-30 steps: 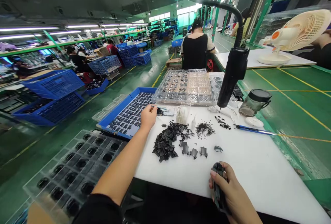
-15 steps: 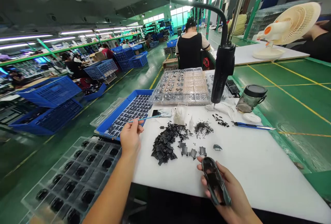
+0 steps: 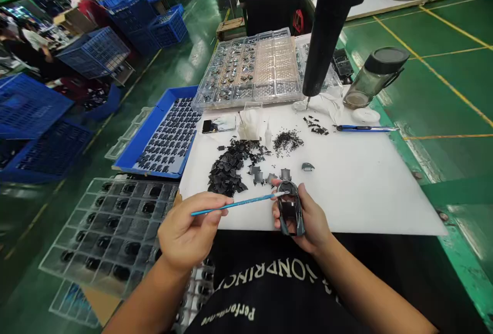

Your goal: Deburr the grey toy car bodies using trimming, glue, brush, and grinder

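In the head view, the person's left hand (image 3: 190, 231) now pinches a thin blue brush (image 3: 231, 205) with the fingers nearly closed. Before, this hand was far away, over the blue plastic tray (image 3: 148, 123). The brush's white tip now reaches the front of a glossy dark toy car body (image 3: 289, 210). The right hand (image 3: 308, 216) holds this car body upright between fingers and thumb, and it has moved from the lower right to the near edge of the white work board (image 3: 370, 200), at the middle. A pile of small black plastic pieces (image 3: 227, 169) lies just beyond the hands. The view also has tilted down, and now the person's black printed shirt (image 3: 265, 293) shows.
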Demonstrator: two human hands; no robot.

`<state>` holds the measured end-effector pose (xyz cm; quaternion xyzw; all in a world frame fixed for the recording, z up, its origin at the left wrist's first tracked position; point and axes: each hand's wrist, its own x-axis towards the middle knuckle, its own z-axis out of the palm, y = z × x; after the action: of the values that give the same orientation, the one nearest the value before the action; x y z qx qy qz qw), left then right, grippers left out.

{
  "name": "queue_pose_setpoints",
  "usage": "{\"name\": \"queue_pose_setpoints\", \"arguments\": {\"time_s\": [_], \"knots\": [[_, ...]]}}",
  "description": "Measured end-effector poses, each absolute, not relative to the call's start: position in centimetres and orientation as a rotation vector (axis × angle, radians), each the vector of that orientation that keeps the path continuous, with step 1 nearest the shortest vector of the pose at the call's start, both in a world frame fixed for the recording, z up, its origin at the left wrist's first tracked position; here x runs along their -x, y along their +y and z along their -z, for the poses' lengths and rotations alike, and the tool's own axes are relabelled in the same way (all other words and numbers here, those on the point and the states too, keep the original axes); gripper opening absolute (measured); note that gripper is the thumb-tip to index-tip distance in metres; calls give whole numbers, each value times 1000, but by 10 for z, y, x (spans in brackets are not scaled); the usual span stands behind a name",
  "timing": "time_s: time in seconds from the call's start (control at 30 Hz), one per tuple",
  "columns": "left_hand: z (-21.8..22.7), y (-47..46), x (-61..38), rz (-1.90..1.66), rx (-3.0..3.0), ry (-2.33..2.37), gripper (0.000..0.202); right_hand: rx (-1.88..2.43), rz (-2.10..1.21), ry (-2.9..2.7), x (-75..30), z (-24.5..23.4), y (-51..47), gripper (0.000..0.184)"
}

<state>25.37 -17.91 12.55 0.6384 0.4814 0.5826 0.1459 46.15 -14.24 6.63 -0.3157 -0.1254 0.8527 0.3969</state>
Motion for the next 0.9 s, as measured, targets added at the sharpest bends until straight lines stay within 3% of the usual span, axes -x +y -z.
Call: {"name": "queue_pose_setpoints", "arguments": {"time_s": [0.63,0.9], "knots": [[-124,-178,-248,-1404,-2075,1287,18,742,-2190,-355,-461,-56,-143,57],[-126,-180,-247,-1553,-2060,1305,17,744,-2171,-260,-458,-67,-140,54]]}}
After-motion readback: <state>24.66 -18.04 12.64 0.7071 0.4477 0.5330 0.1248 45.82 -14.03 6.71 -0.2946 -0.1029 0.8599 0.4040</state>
